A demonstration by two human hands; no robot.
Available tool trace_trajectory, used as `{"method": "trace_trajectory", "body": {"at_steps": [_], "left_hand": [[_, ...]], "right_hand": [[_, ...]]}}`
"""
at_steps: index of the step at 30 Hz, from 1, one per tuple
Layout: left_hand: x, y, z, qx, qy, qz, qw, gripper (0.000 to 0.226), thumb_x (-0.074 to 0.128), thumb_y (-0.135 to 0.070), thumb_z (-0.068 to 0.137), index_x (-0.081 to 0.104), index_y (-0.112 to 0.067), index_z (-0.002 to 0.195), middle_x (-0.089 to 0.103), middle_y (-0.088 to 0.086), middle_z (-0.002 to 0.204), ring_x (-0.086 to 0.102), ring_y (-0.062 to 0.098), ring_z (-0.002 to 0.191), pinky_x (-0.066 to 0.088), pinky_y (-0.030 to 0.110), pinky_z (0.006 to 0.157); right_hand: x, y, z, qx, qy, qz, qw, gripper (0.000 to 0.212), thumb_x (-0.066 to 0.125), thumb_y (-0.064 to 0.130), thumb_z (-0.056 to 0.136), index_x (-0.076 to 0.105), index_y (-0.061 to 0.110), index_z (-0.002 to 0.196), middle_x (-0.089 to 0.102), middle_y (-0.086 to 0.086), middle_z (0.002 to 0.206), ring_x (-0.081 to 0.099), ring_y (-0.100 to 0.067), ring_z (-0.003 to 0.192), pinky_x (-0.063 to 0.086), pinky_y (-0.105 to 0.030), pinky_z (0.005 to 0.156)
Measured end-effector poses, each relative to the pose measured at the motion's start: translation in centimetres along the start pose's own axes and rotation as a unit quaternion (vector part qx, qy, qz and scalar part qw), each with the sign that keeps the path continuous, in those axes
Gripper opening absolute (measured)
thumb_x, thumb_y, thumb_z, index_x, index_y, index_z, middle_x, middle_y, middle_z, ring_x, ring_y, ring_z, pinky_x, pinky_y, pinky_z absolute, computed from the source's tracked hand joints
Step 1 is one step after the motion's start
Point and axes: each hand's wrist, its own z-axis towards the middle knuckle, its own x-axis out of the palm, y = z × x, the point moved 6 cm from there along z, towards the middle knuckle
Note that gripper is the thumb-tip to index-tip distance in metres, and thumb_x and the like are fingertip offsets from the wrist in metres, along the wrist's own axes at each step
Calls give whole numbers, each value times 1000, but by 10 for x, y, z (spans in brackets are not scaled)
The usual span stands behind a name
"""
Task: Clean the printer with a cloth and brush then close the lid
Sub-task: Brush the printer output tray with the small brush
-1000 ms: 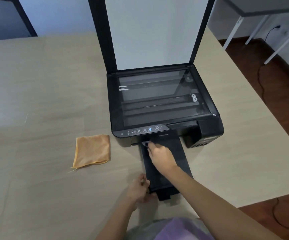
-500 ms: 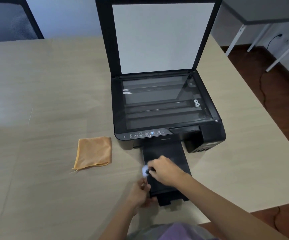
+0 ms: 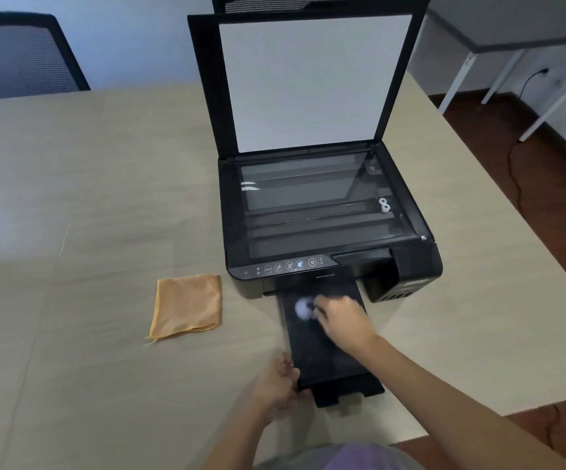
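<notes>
A black printer [image 3: 413, 266] stands on the beige table [image 3: 71, 205] with its scanner lid [image 3: 308, 83] raised upright and the glass bare. Its black output tray [image 3: 322, 354] is pulled out toward me. My right hand [image 3: 342, 320] is closed on a small brush [image 3: 303, 308], whose white bristle head is blurred over the far end of the tray. My left hand [image 3: 279, 385] grips the tray's near left corner. A folded orange cloth [image 3: 186, 305] lies flat on the table left of the printer, apart from both hands.
A dark mesh chair [image 3: 20, 56] stands behind the table at far left. To the right, the table edge drops to a brown floor with a black cable [image 3: 515, 171] and a grey desk with white legs [image 3: 512, 32].
My right hand swept the brush back along the tray toward me, then forward again toward the printer's front. My left hand kept its hold on the tray's corner. The view shifted slightly.
</notes>
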Motion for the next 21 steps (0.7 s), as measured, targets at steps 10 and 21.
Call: {"method": "trace_trajectory", "body": {"at_steps": [10,21], "left_hand": [[2,-5,-6,17,-5,19,1000,20,37,-3,97,36,-19,84,48,6,80,54,15,53,44,21,37],[2,-12,-12,47,-5,46,998,27,36,0,99,34,-16,78,47,4,72,52,17,58,48,17,34]], "right_hand": [[-6,-44,-18,76,-51,23,996,23,48,25,94,61,16,110,72,-19,101,64,-39,96,49,-44,77],[-29,-59,-9,107,-91,43,989,26,49,23,96,62,9,113,70,-25,101,65,-42,95,51,-45,79]]}}
